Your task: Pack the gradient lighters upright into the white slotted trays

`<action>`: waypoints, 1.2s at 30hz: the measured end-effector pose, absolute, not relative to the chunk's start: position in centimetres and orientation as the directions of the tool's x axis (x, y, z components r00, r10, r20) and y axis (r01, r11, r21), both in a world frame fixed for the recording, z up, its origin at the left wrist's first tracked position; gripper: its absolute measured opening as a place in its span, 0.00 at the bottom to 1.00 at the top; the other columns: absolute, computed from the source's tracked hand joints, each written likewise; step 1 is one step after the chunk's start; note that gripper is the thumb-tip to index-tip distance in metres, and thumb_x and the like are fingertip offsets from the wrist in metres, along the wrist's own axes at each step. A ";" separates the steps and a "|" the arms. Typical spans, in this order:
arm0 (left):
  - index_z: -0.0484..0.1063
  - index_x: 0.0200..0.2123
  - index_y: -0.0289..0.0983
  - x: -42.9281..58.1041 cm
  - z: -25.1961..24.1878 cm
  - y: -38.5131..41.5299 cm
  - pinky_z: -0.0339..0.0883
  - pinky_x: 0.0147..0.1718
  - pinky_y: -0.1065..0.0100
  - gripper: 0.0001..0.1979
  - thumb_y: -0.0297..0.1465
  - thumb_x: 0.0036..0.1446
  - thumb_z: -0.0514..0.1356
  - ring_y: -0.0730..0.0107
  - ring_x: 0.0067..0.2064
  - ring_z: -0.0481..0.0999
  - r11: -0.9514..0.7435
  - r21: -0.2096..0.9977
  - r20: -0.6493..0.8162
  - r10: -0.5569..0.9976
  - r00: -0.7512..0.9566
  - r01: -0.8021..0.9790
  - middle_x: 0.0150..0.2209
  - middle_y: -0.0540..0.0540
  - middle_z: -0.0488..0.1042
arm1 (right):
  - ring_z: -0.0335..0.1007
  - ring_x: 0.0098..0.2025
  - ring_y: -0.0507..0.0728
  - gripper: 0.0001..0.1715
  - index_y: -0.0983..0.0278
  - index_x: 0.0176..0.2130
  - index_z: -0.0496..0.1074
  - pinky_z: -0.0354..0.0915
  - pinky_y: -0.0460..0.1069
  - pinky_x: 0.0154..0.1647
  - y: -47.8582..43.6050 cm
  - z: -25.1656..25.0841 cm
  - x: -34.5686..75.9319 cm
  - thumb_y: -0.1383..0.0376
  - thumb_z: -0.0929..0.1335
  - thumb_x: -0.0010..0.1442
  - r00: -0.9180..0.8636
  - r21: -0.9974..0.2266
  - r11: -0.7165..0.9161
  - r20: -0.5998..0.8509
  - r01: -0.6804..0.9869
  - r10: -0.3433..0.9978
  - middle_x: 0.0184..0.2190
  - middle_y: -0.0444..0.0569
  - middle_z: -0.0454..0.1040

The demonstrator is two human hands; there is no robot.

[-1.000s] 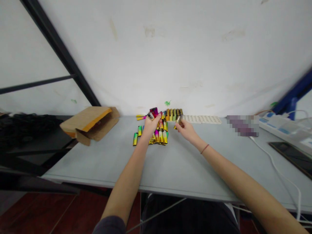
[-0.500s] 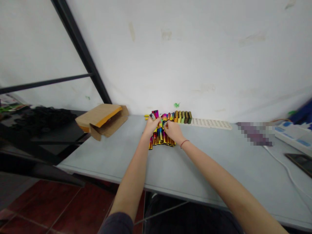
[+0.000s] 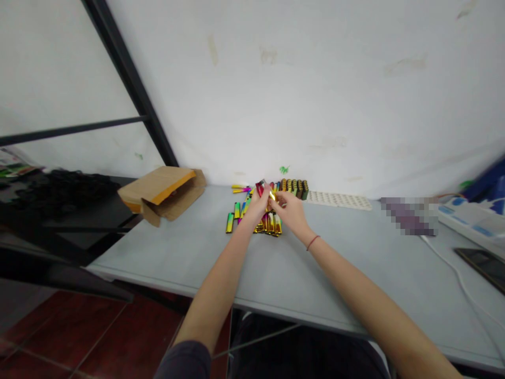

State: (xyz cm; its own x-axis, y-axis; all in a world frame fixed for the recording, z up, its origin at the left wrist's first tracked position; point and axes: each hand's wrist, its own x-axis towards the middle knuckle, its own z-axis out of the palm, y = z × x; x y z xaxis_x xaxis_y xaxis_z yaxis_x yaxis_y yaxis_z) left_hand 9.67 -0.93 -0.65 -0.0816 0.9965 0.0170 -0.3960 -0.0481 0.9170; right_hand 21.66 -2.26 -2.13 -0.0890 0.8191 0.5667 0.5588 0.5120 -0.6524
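Observation:
A heap of shiny multicoloured lighters (image 3: 252, 218) lies on the grey table (image 3: 276, 268) near the wall. My left hand (image 3: 257, 205) is closed on a bunch of these lighters, a red one sticking up at the top. Close beside it, my right hand (image 3: 290, 209) pinches a gold lighter (image 3: 272, 196) at the bunch's right side. The two hands almost touch above the heap. A row of upright lighters (image 3: 295, 187) stands in a white tray (image 3: 339, 200) just behind my right hand.
An open cardboard box (image 3: 161, 192) lies on its side at the table's left. A power strip (image 3: 471, 216) with a white cable and a dark phone (image 3: 481, 262) sit at the right. A black metal frame (image 3: 130, 89) rises at the left.
My right hand went from beside the tray into the heap, then lifted a gold lighter up against the left hand's bunch. The left hand kept its bunch. The camera shifted left.

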 end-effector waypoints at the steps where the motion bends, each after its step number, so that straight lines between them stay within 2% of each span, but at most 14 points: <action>1: 0.69 0.36 0.41 9.5 -0.5 -1.0 0.63 0.25 0.76 0.22 0.47 0.53 0.74 0.78 0.26 0.71 -0.040 0.917 0.004 0.996 -0.093 -0.396 0.26 0.56 0.69 | 0.75 0.36 0.60 0.08 0.61 0.36 0.76 0.69 0.52 0.41 -2.2 -2.2 22.0 0.61 0.67 0.64 -0.034 -0.681 0.475 0.553 0.558 0.833 0.35 0.51 0.81; 3: 0.67 0.34 0.40 8.9 -0.1 -0.9 0.57 0.20 0.78 0.22 0.44 0.52 0.75 0.81 0.22 0.66 -0.040 0.922 -0.005 0.993 -0.115 -0.386 0.24 0.58 0.66 | 0.75 0.34 0.60 0.11 0.60 0.32 0.75 0.68 0.52 0.39 -2.1 -2.2 22.7 0.59 0.67 0.65 0.039 -0.699 0.385 0.507 0.602 0.861 0.31 0.50 0.80; 6: 0.68 0.33 0.39 7.6 0.3 -0.5 0.55 0.18 0.79 0.19 0.34 0.51 0.76 0.82 0.22 0.65 -0.030 0.930 -0.031 0.987 -0.160 -0.366 0.24 0.58 0.66 | 0.74 0.31 0.61 0.13 0.60 0.28 0.73 0.65 0.51 0.35 -2.4 -2.4 22.8 0.59 0.69 0.63 0.035 -0.621 0.268 0.430 0.737 0.902 0.27 0.50 0.78; 8: 0.69 0.33 0.38 6.7 0.3 -0.2 0.58 0.19 0.80 0.15 0.31 0.52 0.75 0.81 0.23 0.68 -0.019 0.937 -0.049 0.981 -0.185 -0.350 0.24 0.57 0.68 | 0.76 0.33 0.62 0.10 0.61 0.30 0.74 0.65 0.52 0.34 -2.9 -2.6 22.1 0.60 0.70 0.63 -0.009 -0.537 0.249 0.410 0.806 0.912 0.29 0.53 0.80; 11: 0.70 0.32 0.37 5.8 0.3 0.1 0.65 0.23 0.79 0.14 0.31 0.53 0.74 0.79 0.25 0.72 -0.028 0.940 -0.044 0.978 -0.203 -0.340 0.26 0.54 0.72 | 0.78 0.36 0.64 0.07 0.63 0.36 0.76 0.66 0.51 0.34 -3.7 -2.9 20.4 0.61 0.71 0.63 -0.086 -0.431 0.268 0.396 0.862 0.914 0.34 0.58 0.82; 14: 0.71 0.33 0.36 5.5 0.2 0.0 0.71 0.26 0.77 0.16 0.33 0.52 0.76 0.77 0.28 0.75 -0.051 0.939 -0.022 0.978 -0.207 -0.341 0.28 0.52 0.74 | 0.78 0.35 0.64 0.10 0.63 0.40 0.77 0.67 0.52 0.34 -4.1 -3.1 19.3 0.58 0.73 0.64 -0.111 -0.405 0.272 0.379 0.873 0.919 0.35 0.59 0.82; 17: 0.72 0.35 0.36 5.8 0.2 -0.1 0.74 0.29 0.75 0.17 0.36 0.53 0.76 0.76 0.30 0.77 -0.033 0.939 -0.026 0.986 -0.166 -0.343 0.30 0.51 0.76 | 0.78 0.37 0.64 0.13 0.62 0.40 0.77 0.68 0.52 0.36 -3.9 -2.8 19.5 0.54 0.71 0.67 -0.080 -0.461 0.310 0.454 0.831 0.888 0.35 0.57 0.81; 20: 0.73 0.36 0.37 6.5 0.0 -0.1 0.76 0.32 0.73 0.17 0.40 0.53 0.75 0.72 0.33 0.80 -0.006 0.931 -0.040 0.992 -0.117 -0.365 0.32 0.50 0.77 | 0.78 0.42 0.63 0.10 0.61 0.43 0.78 0.69 0.52 0.42 -3.4 -2.1 20.1 0.59 0.69 0.68 -0.100 -0.513 0.415 0.533 0.751 0.840 0.38 0.54 0.81; 25: 0.76 0.36 0.35 7.4 -0.3 -0.4 0.77 0.35 0.69 0.19 0.42 0.51 0.76 0.64 0.37 0.83 0.029 0.925 -0.008 0.998 0.058 -0.379 0.31 0.46 0.80 | 0.78 0.44 0.62 0.08 0.63 0.42 0.79 0.70 0.54 0.49 -2.7 -1.1 20.3 0.63 0.71 0.63 -0.138 -0.626 0.486 0.520 0.610 0.843 0.38 0.53 0.82; 28: 0.77 0.36 0.34 8.1 -0.4 -0.8 0.79 0.42 0.65 0.18 0.40 0.51 0.76 0.61 0.41 0.84 0.059 0.914 -0.008 0.992 0.126 -0.402 0.33 0.43 0.82 | 0.79 0.39 0.60 0.07 0.62 0.39 0.78 0.72 0.54 0.45 -2.3 -1.6 20.2 0.61 0.70 0.63 -0.095 -0.741 0.468 0.487 0.482 0.868 0.37 0.52 0.83; 31: 0.76 0.37 0.35 8.8 -0.5 -1.1 0.80 0.46 0.63 0.17 0.39 0.54 0.75 0.62 0.43 0.84 0.072 0.897 -0.017 0.991 0.129 -0.435 0.36 0.43 0.82 | 0.79 0.34 0.59 0.10 0.62 0.38 0.76 0.73 0.53 0.39 -1.6 -2.4 20.9 0.58 0.71 0.61 0.012 -0.845 0.400 0.432 0.355 0.902 0.36 0.51 0.82; 36: 0.75 0.39 0.36 8.9 -0.5 -1.0 0.80 0.48 0.61 0.18 0.41 0.55 0.75 0.60 0.48 0.84 0.076 0.890 -0.060 0.997 0.050 -0.450 0.43 0.41 0.82 | 0.78 0.33 0.59 0.14 0.63 0.38 0.74 0.73 0.53 0.38 -1.1 -3.5 24.1 0.55 0.72 0.57 0.214 -0.906 0.298 0.368 0.300 0.905 0.37 0.53 0.82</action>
